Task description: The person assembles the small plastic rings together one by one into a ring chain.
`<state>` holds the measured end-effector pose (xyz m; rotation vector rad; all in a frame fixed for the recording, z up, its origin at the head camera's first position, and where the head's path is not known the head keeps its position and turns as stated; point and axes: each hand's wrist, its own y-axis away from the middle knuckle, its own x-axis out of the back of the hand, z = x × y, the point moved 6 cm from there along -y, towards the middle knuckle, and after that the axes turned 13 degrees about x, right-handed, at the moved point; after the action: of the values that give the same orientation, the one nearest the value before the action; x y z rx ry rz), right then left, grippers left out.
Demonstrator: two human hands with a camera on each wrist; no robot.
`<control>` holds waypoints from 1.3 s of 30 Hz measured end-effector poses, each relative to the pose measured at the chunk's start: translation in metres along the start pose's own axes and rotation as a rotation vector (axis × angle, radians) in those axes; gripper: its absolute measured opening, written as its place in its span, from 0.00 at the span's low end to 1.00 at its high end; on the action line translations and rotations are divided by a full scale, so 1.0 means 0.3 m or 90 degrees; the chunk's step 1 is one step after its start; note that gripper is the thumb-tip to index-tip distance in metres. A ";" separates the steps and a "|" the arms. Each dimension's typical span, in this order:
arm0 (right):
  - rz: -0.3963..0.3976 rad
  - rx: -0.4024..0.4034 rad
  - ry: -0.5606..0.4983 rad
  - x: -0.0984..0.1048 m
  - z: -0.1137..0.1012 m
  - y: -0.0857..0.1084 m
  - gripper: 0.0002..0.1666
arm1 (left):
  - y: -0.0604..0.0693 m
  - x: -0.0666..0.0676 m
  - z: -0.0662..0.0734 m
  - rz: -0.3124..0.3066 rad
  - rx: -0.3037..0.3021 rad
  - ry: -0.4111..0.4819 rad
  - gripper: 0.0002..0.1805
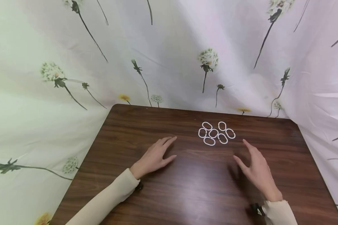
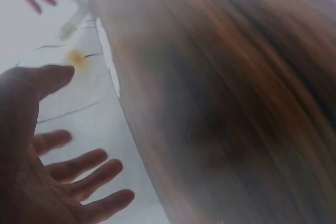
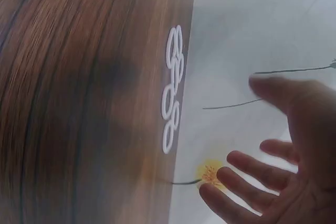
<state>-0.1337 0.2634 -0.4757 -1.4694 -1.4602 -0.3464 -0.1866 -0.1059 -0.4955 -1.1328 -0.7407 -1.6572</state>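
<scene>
Several white oval rings [image 1: 209,141], each seeming to have a small gap, lie in a loose cluster toward the far side of the table; some touch or overlap. To their left is my left hand [image 1: 155,156], fingers extended and thumb spread, holding nothing. My right hand [image 1: 257,168] is to the right and nearer than the rings, its fingers apart and likewise holding nothing. In the right wrist view the same rings [image 3: 168,102] appear edge-on beyond the spread fingers of the right hand [image 3: 268,182]. The left wrist view shows the left palm [image 2: 58,182] with fingers loosely extended.
The dark wood-grain table [image 1: 191,187] has rounded far corners. A white cloth [image 1: 169,62] printed with dandelions and yellow flowers hangs behind it and along both sides. Each wrist carries a small black device, partly under pale sleeves [image 1: 107,195].
</scene>
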 end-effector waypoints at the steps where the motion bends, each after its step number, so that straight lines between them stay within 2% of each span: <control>1: 0.019 0.005 -0.003 -0.002 0.000 -0.004 0.44 | -0.007 -0.005 0.007 -0.001 0.010 0.011 0.40; 4: 0.057 0.001 -0.023 -0.016 0.005 -0.012 0.36 | -0.029 -0.020 0.028 -0.007 0.035 0.035 0.34; 8: 0.066 -0.029 -0.043 -0.046 0.014 -0.021 0.28 | -0.049 -0.031 0.043 -0.016 0.059 0.064 0.31; 16: 0.066 -0.108 -0.068 -0.098 0.051 -0.022 0.21 | -0.093 -0.056 0.065 -0.035 0.056 0.151 0.27; 26: 0.009 -0.188 -0.114 -0.164 0.104 -0.053 0.19 | -0.165 -0.109 0.125 -0.042 0.072 0.234 0.21; 31: -0.006 -0.191 -0.123 -0.190 0.111 -0.076 0.21 | -0.206 -0.139 0.159 -0.056 0.080 0.265 0.20; 39: -0.037 -0.192 -0.112 -0.217 0.128 -0.112 0.26 | -0.259 -0.188 0.199 -0.073 0.094 0.268 0.21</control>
<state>-0.1944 0.2473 -0.5294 -1.7343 -1.6466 -0.5009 -0.2330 -0.0062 -0.5222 -0.6175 -0.6492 -1.8249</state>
